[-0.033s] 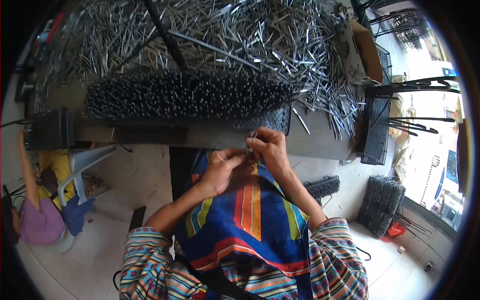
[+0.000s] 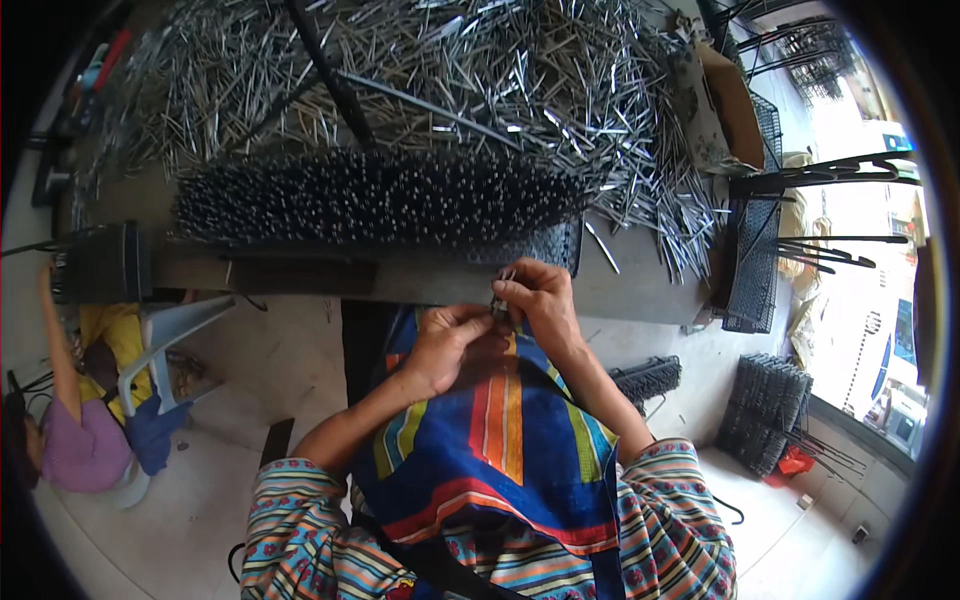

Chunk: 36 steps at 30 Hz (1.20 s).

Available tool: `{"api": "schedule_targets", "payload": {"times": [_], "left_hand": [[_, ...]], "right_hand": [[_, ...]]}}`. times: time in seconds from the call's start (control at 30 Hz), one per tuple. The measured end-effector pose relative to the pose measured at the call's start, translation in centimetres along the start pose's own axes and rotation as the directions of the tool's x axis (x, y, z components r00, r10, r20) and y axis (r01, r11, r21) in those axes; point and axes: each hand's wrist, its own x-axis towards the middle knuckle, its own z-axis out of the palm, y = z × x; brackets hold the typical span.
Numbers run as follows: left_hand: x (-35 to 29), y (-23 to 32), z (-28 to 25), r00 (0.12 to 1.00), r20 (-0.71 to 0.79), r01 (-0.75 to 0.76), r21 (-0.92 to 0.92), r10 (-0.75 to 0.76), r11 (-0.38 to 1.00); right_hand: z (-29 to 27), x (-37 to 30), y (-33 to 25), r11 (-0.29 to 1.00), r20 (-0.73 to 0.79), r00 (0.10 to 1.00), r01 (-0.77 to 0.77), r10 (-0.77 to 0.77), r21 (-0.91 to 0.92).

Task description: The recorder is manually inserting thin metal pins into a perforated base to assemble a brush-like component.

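The desk point(image 2: 640, 290) is carrying heaped metal pins point(image 2: 500, 70); both hands, left hand point(image 2: 445, 345) and right hand point(image 2: 535, 300), are pinching a small pin point(image 2: 497, 300) at the near edge; fingers should be staying closed.

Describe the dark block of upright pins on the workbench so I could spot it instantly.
Start at the huge heap of loose silver metal rods covering the grey workbench. Just nearer the person lies a long black bristling block of upright pins. Unlike the scattered shiny rods, its pins stand packed, dark and orderly.

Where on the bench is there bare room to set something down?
Only the near bench edge is bare, between the black box and the hands. Behind it the packed rack of rods and the loose rod heap fill everything; stray rods clutter the right end.
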Motion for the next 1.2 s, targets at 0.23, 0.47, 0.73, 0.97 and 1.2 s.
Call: {"api": "schedule_targets", "payload": {"times": [0.23, 0.47, 0.73, 0.97, 1.2], "left_hand": [[-0.5, 0.9, 0.6, 0.986, -0.141, 0.089, -0.001, -0.088, 0.996], [0.3, 0.7, -0.3, 0.987, -0.110, 0.115, -0.009, -0.116, 0.993], [0.7, -0.1, -1.3, 0.992, -0.091, 0.090, -0.005, -0.090, 0.996], [0.4, 0.0, -0.9, 0.987, -0.062, 0.145, -0.013, -0.145, 0.989], [-0.4, 1.9, 2.3, 0.996, -0.088, 0.039, 0.108, -0.029, 0.993]], "right_hand": [[-1.0, 0.7, -2.2, 0.901, -0.319, 0.843, 0.392, -0.433, -0.185], [-1.6, 2.5, -2.8, 0.657, -0.138, 0.694, 0.570, -0.706, -0.493], [-0.5, 2.0, -3.1, 0.597, -0.103, 0.716, 0.484, -0.691, -0.639], [-0.5, 2.1, -3.0, 0.341, 0.090, 0.635, 0.522, -0.767, -0.782], [-1.7, 1.2, -2.4, 0.380, 0.015, 0.588, 0.542, -0.809, -0.750]]}}
